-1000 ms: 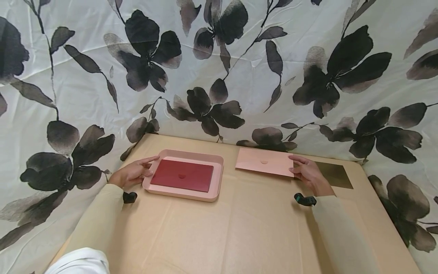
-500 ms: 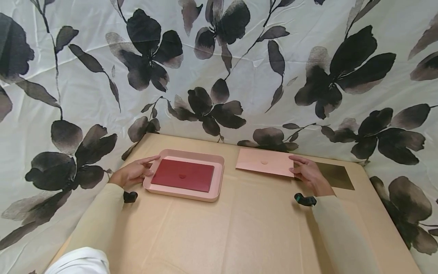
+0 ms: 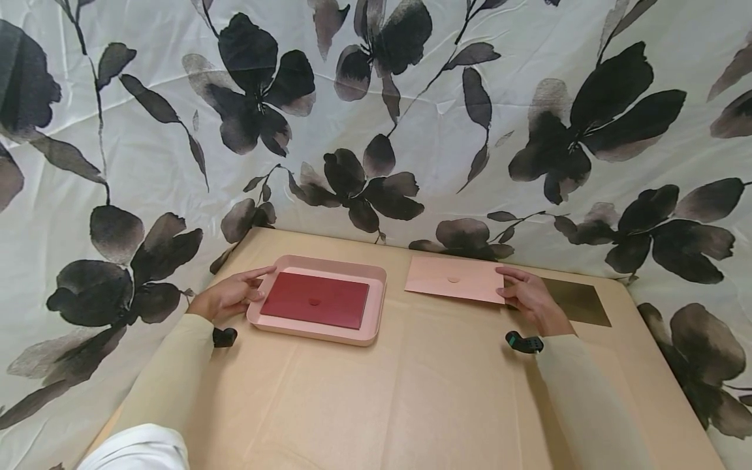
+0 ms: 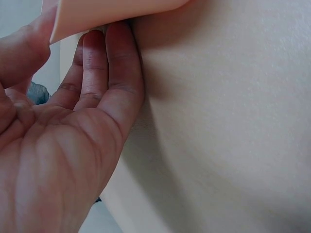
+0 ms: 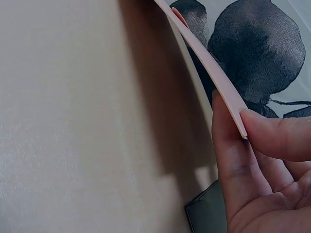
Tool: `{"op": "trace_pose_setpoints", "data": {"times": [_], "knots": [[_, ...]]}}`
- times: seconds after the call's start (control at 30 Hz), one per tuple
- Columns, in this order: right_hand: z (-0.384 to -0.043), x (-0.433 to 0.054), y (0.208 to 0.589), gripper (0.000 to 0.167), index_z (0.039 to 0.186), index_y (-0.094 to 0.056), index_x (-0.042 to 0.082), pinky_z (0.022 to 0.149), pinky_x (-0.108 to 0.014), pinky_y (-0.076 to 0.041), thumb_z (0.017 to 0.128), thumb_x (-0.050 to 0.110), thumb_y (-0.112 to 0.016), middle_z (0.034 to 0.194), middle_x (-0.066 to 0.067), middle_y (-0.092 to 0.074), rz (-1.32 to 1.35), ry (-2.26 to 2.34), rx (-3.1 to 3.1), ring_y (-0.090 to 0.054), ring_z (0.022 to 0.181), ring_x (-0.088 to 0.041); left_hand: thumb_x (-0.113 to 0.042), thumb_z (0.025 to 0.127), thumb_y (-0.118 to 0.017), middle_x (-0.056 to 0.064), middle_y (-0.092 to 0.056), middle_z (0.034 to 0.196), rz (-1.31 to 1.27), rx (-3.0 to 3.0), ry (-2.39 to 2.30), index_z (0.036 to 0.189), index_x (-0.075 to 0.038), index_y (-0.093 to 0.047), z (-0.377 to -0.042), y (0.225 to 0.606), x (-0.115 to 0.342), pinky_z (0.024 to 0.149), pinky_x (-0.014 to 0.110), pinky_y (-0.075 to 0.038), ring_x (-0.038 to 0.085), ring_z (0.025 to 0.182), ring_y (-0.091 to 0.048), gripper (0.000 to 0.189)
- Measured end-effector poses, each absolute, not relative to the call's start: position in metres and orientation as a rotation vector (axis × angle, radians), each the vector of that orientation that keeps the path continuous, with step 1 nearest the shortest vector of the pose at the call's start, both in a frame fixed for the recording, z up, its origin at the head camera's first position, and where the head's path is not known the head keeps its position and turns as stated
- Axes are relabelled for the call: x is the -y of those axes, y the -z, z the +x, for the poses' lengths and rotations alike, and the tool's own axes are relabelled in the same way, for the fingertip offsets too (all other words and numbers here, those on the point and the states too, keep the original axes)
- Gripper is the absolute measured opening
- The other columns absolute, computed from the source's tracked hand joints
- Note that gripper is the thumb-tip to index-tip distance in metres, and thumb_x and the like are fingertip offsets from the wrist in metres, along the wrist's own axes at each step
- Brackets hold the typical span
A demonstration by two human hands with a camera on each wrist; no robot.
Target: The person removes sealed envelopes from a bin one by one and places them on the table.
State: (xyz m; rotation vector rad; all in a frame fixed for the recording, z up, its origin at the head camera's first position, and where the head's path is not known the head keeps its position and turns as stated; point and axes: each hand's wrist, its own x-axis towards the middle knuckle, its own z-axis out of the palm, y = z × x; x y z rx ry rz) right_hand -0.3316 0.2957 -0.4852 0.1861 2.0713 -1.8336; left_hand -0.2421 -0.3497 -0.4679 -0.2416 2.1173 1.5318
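Observation:
My left hand [image 3: 230, 297] grips the left rim of a pink tray [image 3: 376, 307]; in the left wrist view the thumb lies against the tray's wall [image 4: 112, 14] and the other fingers reach beneath it. Inside the tray lies a dark red envelope [image 3: 314, 300] with a small rounded flap tab. My right hand [image 3: 531, 300] pinches the right edge of a light pink envelope [image 3: 452, 279] between thumb and fingers. The right wrist view shows this envelope [image 5: 214, 68] edge-on, raised off the table and casting a shadow.
A dark olive-gold envelope [image 3: 576, 301], partly hidden by the right hand, lies flat at the table's back right. The tan table [image 3: 399, 398] ends at a white curtain with dark flowers [image 3: 376, 78] behind and at both sides.
Both hands keep their holds on the tray and the light pink envelope. The head view has shifted very slightly; nothing else has visibly moved.

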Motion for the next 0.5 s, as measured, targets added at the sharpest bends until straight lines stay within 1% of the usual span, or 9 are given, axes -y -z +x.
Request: {"op": "trace_pose_setpoints", "data": {"times": [0.13, 0.37, 0.5], "knots": [[-0.3318, -0.2949, 0.4839, 0.069, 0.162, -0.035, 0.005, 0.078, -0.017, -0.057, 0.099, -0.006, -0.06, 0.175, -0.019, -0.013, 0.18, 1.845, -2.066, -0.062, 0.103, -0.002, -0.006, 0.103, -0.052, 0.025, -0.017, 0.172, -0.24, -2.114, -1.538, 0.167, -0.028, -0.02, -0.2429, 0.4682, 0.3494, 0.111, 0.038, -0.052, 0.043, 0.154, -0.034, 0.075], [-0.3328, -0.2929, 0.4848, 0.069, 0.162, -0.033, 0.005, 0.076, -0.017, -0.057, 0.099, -0.007, -0.059, 0.174, -0.019, -0.015, 0.166, 1.807, -2.098, -0.065, 0.089, 0.001, -0.006, 0.103, -0.052, 0.025, -0.016, 0.173, -0.238, -2.12, -1.534, 0.167, -0.028, -0.021, -0.2432, 0.469, 0.3502, 0.106, 0.034, -0.055, 0.043, 0.153, -0.035, 0.075], [-0.3334, -0.2906, 0.4864, 0.07, 0.163, -0.033, 0.005, 0.076, -0.018, -0.056, 0.099, -0.007, -0.059, 0.174, -0.019, -0.017, 0.154, 1.773, -2.127, -0.066, 0.087, 0.0, -0.006, 0.103, -0.052, 0.025, -0.015, 0.173, -0.233, -2.107, -1.548, 0.167, -0.028, -0.02, -0.2429, 0.4696, 0.3506, 0.103, 0.032, -0.056, 0.042, 0.154, -0.034, 0.075]]}}
